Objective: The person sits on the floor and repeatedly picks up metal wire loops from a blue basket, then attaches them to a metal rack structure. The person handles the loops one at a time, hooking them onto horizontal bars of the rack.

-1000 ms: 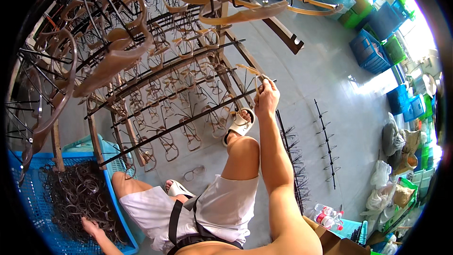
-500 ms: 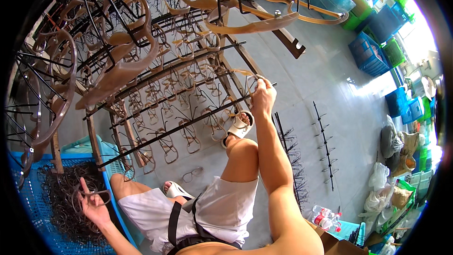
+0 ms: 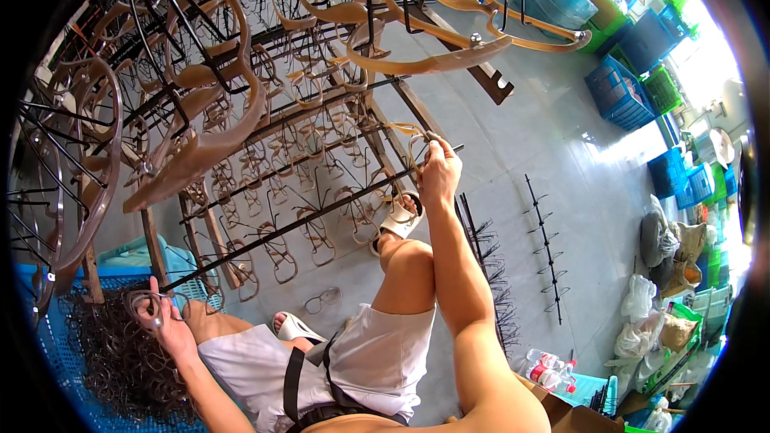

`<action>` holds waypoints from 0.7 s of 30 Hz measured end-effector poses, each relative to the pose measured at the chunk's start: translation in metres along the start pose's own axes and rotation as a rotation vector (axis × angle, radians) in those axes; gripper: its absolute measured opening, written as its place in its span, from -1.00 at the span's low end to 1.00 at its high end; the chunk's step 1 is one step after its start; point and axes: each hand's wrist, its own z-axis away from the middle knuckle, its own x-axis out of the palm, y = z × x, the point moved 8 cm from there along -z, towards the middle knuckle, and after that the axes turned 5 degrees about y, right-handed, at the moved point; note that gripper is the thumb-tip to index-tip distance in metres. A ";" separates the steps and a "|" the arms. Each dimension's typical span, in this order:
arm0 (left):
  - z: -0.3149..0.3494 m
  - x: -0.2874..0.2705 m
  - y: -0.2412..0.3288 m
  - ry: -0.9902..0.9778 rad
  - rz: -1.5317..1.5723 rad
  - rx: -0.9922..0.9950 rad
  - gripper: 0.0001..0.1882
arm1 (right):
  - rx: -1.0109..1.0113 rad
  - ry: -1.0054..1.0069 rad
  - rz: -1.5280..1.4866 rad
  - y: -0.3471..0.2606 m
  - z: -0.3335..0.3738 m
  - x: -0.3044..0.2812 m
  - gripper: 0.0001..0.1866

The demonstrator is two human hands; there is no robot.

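1. Since the earlier frame, my left hand (image 3: 164, 322) has risen out of the blue crate (image 3: 56, 345) and its fingers are now closed on one eyeglass frame (image 3: 143, 305), held just above the dark heap of frames (image 3: 120, 369). My right hand (image 3: 439, 172) has stayed at the rack, with fingers pinched on an amber frame (image 3: 413, 144) at the end of a black rod (image 3: 313, 220).

2. I think the amber frame can slip off the rod's open tip, because only my fingertips keep it there and the tip is free.

3. The frame in my left hand can catch on the tangled heap below and pull other pieces up with it.

4. My right forearm (image 3: 461, 289) passes close to the black prong strips (image 3: 489, 273) lying on the grey floor (image 3: 561, 160); a low move there may scratch me.

5. Overhead, large amber frames (image 3: 200, 136) hang near my view, so room above is little.

6. Open room is to the right, over the bare floor, between my knee (image 3: 409, 261) and the far crates (image 3: 618, 92). One loose frame (image 3: 322, 300) lies near my sandal (image 3: 297, 327).
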 end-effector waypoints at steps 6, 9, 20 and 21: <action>0.002 0.018 -0.019 0.059 -0.149 -0.012 -0.59 | -0.092 -0.007 -0.064 0.003 0.012 -0.009 -0.78; 0.004 0.022 -0.021 0.046 -0.179 -0.013 -0.59 | -0.097 -0.027 -0.147 0.008 0.015 -0.009 -0.76; 0.012 0.036 -0.020 0.116 -0.243 -0.078 -0.72 | -0.103 -0.112 -0.185 0.009 0.030 -0.002 -0.67; 0.013 0.034 -0.023 0.137 -0.223 -0.103 -0.74 | -0.114 -0.140 -0.172 0.011 0.031 -0.002 -0.66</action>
